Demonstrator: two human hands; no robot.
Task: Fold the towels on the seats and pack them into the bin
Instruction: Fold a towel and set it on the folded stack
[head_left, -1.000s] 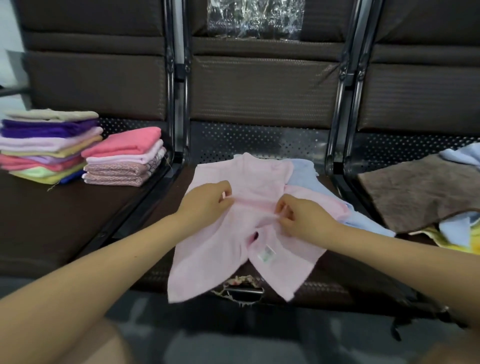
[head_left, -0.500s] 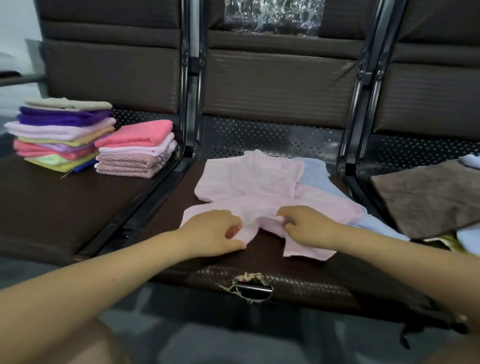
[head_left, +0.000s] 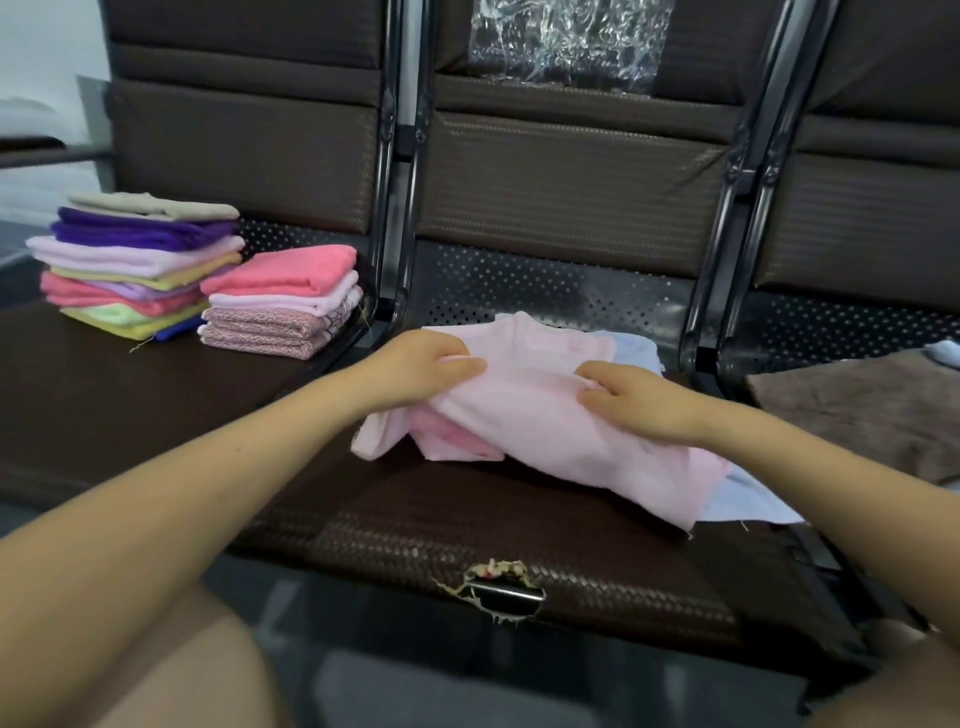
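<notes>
Two bare forearms reach forward over the middle seat (head_left: 467, 535). The left hand (head_left: 421, 371) and right hand (head_left: 631, 397) each grip a fold of the pale pink towel (head_left: 540, 421), fingers curled into the cloth, thumbs toward each other. The towel lies bunched between and beneath both hands, its near edge draped toward the person. A light blue towel (head_left: 631, 348) peeks out just beyond the right hand. Well left of the left hand sit two stacks of folded towels (head_left: 280, 301). Right of the right hand lies a brown towel (head_left: 857, 410).
</notes>
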